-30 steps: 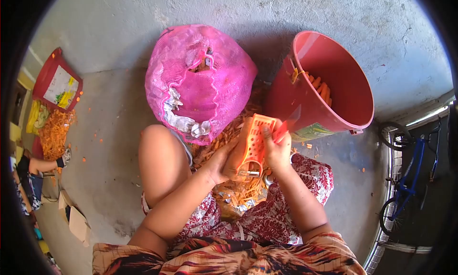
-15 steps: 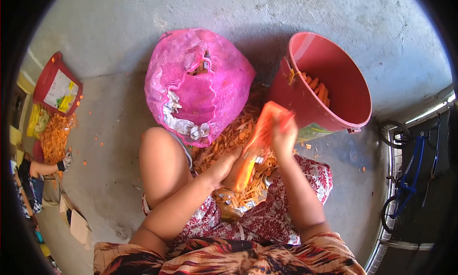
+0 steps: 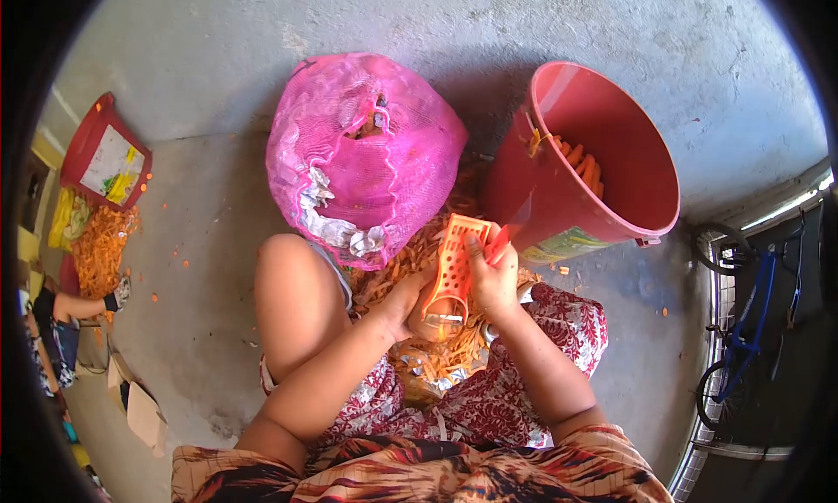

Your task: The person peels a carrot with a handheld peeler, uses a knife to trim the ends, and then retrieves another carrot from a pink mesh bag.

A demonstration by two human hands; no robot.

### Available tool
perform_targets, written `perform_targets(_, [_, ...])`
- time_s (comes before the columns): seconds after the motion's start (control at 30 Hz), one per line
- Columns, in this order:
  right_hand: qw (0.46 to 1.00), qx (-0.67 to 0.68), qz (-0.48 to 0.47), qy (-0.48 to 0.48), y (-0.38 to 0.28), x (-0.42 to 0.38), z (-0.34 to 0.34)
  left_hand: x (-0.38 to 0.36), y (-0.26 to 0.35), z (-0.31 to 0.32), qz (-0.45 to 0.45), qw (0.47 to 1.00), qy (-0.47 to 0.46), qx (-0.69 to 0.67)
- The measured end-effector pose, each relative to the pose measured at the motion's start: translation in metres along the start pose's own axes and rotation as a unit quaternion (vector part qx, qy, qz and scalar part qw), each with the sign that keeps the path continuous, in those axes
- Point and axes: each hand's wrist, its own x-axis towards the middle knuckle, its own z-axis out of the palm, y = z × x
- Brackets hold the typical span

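Observation:
My right hand point(image 3: 495, 285) is closed around an orange plastic peeler point(image 3: 453, 263) with a wide body full of round holes. A red piece point(image 3: 496, 246) sticks out past its fingers on the right. In my left hand point(image 3: 401, 307) is a carrot point(image 3: 428, 326), mostly covered by the fingers and the peeler. The peeler's forked end, with its blade, lies over the carrot. Beneath both hands, between my legs, is a heap of orange carrot peelings point(image 3: 449, 363).
A pink mesh sack point(image 3: 367, 154) stands ahead by the wall. Right of it, a big red bucket point(image 3: 559, 189) holds peeled carrots point(image 3: 580, 164). At far left are another red bucket point(image 3: 105, 150), more peelings point(image 3: 98, 250) and a person's leg point(image 3: 83, 307). A blue bicycle point(image 3: 751, 320) is at far right.
My right hand has come down and nearer to me. The peeler, blurred and stretched out before, now appears sharp, its perforated face turned up. My left hand stays on the carrot.

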Motion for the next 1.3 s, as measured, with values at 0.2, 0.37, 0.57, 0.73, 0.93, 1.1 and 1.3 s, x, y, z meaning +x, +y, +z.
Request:
perform_targets(0.2, [0.994,-0.099,-0.015,-0.042,-0.006,-0.006,0.001,0.004,0.0,-0.001,0.027,0.999,0.007,-0.027])
perform_targets(0.37, [0.986,-0.146,-0.007,-0.077,-0.021,-0.009,0.002,0.003,-0.001,0.0,0.018,1.0,0.018,-0.006])
perform_targets(0.57, [0.972,-0.151,-0.078,0.162,0.026,0.029,-0.028,0.0,-0.001,0.0,0.022,0.991,-0.009,0.133])
perform_targets(0.73, [0.95,-0.192,-0.025,0.246,0.015,0.046,-0.046,-0.003,-0.009,0.0,-0.015,0.991,-0.02,0.128])
perform_targets(0.93, [0.929,-0.177,-0.08,0.314,0.019,0.064,-0.065,-0.006,-0.005,-0.003,-0.019,0.98,-0.055,0.188])
perform_targets(1.1, [0.932,-0.165,-0.12,0.298,0.023,0.068,-0.078,-0.006,-0.01,-0.004,-0.014,0.973,-0.07,0.22])
perform_targets(1.3, [0.982,-0.076,-0.001,0.175,0.01,0.036,-0.038,-0.011,0.005,0.014,-0.009,0.989,-0.062,0.131])
